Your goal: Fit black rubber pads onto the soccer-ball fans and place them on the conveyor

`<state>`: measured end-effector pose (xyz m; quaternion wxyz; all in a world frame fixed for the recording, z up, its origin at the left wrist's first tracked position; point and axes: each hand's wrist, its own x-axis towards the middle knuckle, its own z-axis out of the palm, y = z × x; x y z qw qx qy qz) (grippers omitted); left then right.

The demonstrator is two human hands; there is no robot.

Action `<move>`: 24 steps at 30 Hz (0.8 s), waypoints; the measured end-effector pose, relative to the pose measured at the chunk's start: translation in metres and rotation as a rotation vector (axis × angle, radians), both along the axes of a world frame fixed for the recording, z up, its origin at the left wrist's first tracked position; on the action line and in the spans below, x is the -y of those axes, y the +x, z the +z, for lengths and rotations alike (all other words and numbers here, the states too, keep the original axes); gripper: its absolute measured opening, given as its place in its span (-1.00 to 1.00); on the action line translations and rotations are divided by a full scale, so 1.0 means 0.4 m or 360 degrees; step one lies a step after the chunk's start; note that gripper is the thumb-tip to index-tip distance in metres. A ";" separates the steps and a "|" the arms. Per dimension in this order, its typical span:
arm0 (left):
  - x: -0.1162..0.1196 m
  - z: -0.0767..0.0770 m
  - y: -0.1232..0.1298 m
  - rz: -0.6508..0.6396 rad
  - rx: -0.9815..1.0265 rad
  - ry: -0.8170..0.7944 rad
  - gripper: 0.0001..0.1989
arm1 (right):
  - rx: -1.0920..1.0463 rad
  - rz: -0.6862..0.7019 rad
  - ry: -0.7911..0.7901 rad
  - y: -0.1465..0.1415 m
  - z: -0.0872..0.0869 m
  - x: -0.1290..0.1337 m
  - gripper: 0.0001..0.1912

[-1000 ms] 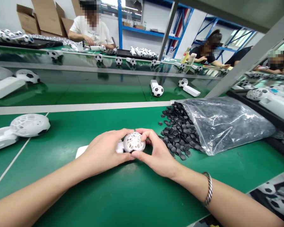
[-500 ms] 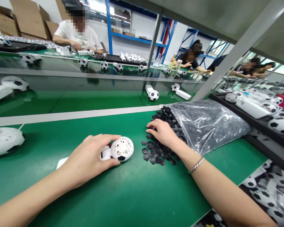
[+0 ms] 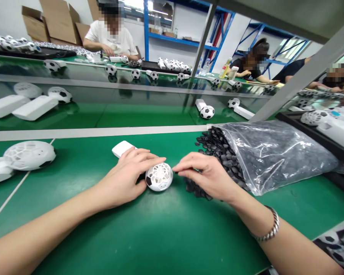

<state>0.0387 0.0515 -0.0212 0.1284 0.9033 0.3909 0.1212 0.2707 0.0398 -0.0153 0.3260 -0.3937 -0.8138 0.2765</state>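
Soccer-ball handheld fan: handle points far-left from lattice head. Left hand closed over handle; right hand narrowly pinched beside black patches, contents unclear.

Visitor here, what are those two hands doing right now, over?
Left hand against white lattice football shell, white handle under its fingers. Right hand at black pentagon pieces, grip unclear. Clear plastic bag behind them.

No readable text or labels, the print on a co-worker's white T-shirt perhaps too blurred.
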 end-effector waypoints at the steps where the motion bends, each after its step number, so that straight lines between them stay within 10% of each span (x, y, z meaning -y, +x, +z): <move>1: 0.003 0.004 0.000 -0.0005 0.0004 -0.0041 -0.37 | 0.0014 0.0077 0.0046 -0.008 0.002 0.011 -0.86; 9: 0.017 -0.002 0.011 0.0101 0.0156 -0.0193 -0.21 | 0.0245 0.0306 0.0512 -0.053 -0.029 0.037 -0.82; 17: 0.028 -0.022 0.025 0.0224 0.0217 -0.0097 -0.37 | -0.0166 -0.0099 -0.0144 -0.072 -0.054 0.034 -0.64; 24: 0.027 -0.021 0.022 0.0169 0.0250 -0.0083 -0.43 | -0.0221 0.0022 -0.0403 -0.076 -0.062 0.039 -0.58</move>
